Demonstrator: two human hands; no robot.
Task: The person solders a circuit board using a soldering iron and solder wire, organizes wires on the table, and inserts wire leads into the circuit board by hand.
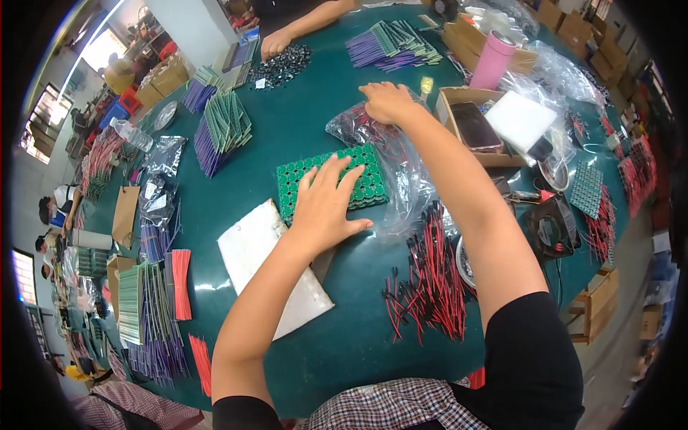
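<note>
The left hand (pixel 324 208) is spread wide over the boards (pixel 367 178), presumably steadying them on the worktop (pixel 365 358). The right hand (pixel 389 104) is at the bag (pixel 403 166); its grip cannot be determined. Wires (pixel 436 287) lie loose nearby, apparently for easy reach.

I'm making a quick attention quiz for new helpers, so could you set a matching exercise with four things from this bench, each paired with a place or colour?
Things
1. Left hand
2. Tall cup
3. Right hand
4. Phone

Places or colours
A. at the clear plastic bag
B. by the cardboard box
C. over the green circuit boards
D. pink

Right pairs: 1-C, 2-D, 3-A, 4-B
</note>
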